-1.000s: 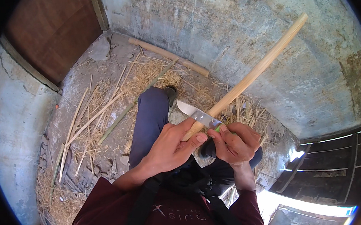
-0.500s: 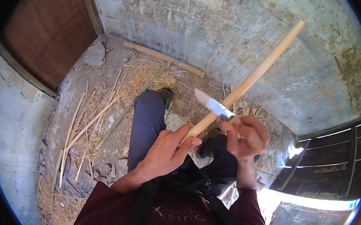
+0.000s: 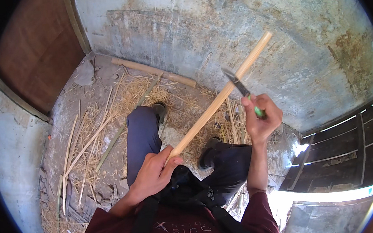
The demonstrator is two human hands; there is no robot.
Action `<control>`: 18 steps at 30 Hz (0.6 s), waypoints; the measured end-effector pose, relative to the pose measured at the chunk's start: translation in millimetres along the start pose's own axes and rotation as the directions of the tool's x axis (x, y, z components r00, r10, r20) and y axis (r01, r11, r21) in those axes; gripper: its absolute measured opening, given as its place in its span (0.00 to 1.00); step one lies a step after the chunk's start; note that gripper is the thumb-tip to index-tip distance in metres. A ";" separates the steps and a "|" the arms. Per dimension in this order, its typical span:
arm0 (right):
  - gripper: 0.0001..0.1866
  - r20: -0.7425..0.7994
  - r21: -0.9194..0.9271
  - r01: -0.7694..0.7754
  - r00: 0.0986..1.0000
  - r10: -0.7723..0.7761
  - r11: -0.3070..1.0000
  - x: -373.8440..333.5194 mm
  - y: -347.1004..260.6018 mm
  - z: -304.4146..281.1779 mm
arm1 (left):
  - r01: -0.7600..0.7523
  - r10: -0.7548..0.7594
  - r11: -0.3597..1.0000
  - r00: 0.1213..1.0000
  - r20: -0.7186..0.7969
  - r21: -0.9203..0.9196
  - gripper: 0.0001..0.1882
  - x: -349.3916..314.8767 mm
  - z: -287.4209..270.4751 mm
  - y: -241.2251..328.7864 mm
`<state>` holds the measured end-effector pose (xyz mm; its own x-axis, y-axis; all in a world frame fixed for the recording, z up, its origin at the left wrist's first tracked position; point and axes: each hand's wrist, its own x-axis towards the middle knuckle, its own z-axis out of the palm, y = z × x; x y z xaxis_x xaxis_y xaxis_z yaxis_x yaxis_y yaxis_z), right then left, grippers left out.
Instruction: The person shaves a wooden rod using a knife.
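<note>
A long pale wooden stick [image 3: 210,111], likely bamboo, slants up and away to the right in front of me. Its near end is wrapped by my left hand [image 3: 155,173], thumb along the top. My right hand [image 3: 262,114] grips a knife [image 3: 239,85] by its green handle. The knife's blade lies across the upper part of the stick, its tip pointing up and left. Whether the edge bites into the wood I cannot make out.
Thin strips [image 3: 91,142] and straw-like shavings [image 3: 133,91] litter the floor left of my legs. A thick bamboo pole [image 3: 154,72] lies along the base of the stained concrete wall [image 3: 168,35]. A brown door panel [image 3: 39,53] stands at upper left, dark boards [image 3: 342,155] at right.
My right hand and the knife have moved up and farther along the stick. My left hand and the stick's near end have shifted down and left as the view turned slightly.
</note>
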<state>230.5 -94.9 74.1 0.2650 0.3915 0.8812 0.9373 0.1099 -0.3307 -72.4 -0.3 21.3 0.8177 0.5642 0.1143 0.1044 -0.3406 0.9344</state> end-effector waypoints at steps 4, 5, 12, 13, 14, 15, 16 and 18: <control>0.17 -0.096 -0.009 -0.153 0.984 0.152 0.988 13.5 54.0 -2.5 | 0.047 -0.047 0.999 0.999 0.012 0.014 0.18 -14.3 2.1 -13.1; 0.17 -0.111 0.001 -0.159 0.981 0.158 0.987 18.4 67.5 -0.7 | 0.073 -0.073 0.997 0.997 0.020 0.013 0.18 -17.3 2.8 -16.5; 0.16 0.003 0.064 -0.265 0.964 0.265 0.962 13.2 119.0 18.5 | 0.162 -0.162 0.987 0.986 0.031 0.002 0.19 -16.3 4.5 -41.2; 0.16 0.018 0.062 -0.280 0.960 0.280 0.958 9.8 114.0 24.9 | 0.172 -0.171 0.985 0.984 0.040 -0.007 0.20 -17.8 4.4 -47.6; 0.16 0.033 0.059 -0.295 0.955 0.294 0.954 6.2 108.8 29.9 | 0.181 -0.180 0.983 0.982 0.050 -0.015 0.20 -18.8 4.5 -50.9; 0.16 0.077 0.050 -0.330 0.942 0.326 0.943 2.2 102.4 29.6 | 0.175 -0.174 0.984 0.984 0.043 -0.013 0.20 -19.0 5.8 -51.0; 0.16 0.103 0.056 -0.292 0.953 0.285 0.955 -0.4 95.5 33.0 | 0.172 -0.171 0.985 0.985 0.031 -0.006 0.20 -19.7 5.8 -50.2; 0.15 0.152 0.071 -0.212 0.968 0.199 0.975 -4.2 83.1 38.2 | 0.165 -0.165 0.986 0.986 0.011 -0.006 0.20 -19.3 5.7 -49.6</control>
<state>298.6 -52.5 30.0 0.4089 0.5398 0.7358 0.8416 0.0887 -0.5328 -90.1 1.4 -29.1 0.7953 0.6046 -0.0449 0.2346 -0.2386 0.9424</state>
